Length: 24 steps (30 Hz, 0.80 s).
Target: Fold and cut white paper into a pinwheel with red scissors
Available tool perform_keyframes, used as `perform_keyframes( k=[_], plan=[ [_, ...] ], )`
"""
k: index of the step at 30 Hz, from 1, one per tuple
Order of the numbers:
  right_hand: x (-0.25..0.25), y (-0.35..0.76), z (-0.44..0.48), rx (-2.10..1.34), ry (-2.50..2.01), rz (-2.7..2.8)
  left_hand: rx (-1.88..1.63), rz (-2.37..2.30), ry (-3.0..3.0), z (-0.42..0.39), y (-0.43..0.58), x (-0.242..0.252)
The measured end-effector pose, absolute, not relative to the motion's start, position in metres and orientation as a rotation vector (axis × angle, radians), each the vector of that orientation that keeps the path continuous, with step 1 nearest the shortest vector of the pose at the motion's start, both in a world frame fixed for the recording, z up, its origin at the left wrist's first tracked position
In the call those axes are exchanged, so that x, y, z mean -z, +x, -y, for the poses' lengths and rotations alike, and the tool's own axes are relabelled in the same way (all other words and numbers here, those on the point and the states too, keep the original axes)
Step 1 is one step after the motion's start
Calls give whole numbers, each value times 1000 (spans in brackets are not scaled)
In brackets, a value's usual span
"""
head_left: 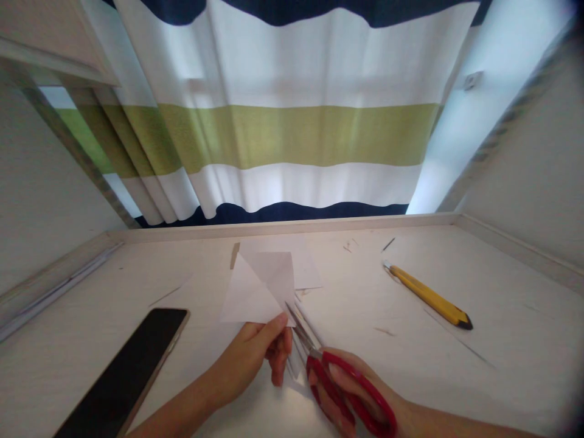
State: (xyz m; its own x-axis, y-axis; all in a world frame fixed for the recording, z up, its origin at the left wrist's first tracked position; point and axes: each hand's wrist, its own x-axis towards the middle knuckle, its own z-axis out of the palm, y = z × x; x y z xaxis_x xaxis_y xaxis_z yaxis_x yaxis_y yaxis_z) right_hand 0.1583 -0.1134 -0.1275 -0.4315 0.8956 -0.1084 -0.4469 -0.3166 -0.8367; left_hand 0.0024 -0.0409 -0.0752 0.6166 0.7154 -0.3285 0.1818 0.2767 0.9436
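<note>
A folded white sheet of paper [260,289] is pinched at its lower right corner by my left hand [267,344], thumb on top and fingers curled beneath. A diagonal crease or edge crosses the sheet. My right hand [337,389] grips a pair of scissors [347,389] by its red handles. The metal blades point up and left, at the paper's lower right edge close to my left thumb. Whether the blades have paper between them is hard to make out. Thin white paper strips hang or lie just below the blades.
Another white sheet [305,264] lies on the white table [374,377] behind. To the right is a yellow utility knife [429,296], with a thin dark sliver [388,244] beyond it. A black phone [128,371] lies at left. A raised rim [283,228] and a striped curtain [296,134] border the back.
</note>
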Motion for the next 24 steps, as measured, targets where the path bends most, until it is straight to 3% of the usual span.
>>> perform_keyframes(
  k=[24],
  plan=[
    [106, 161, 121, -1826, -856, 1084, -434, -809, 1251, 47, 2, 72]
  ],
)
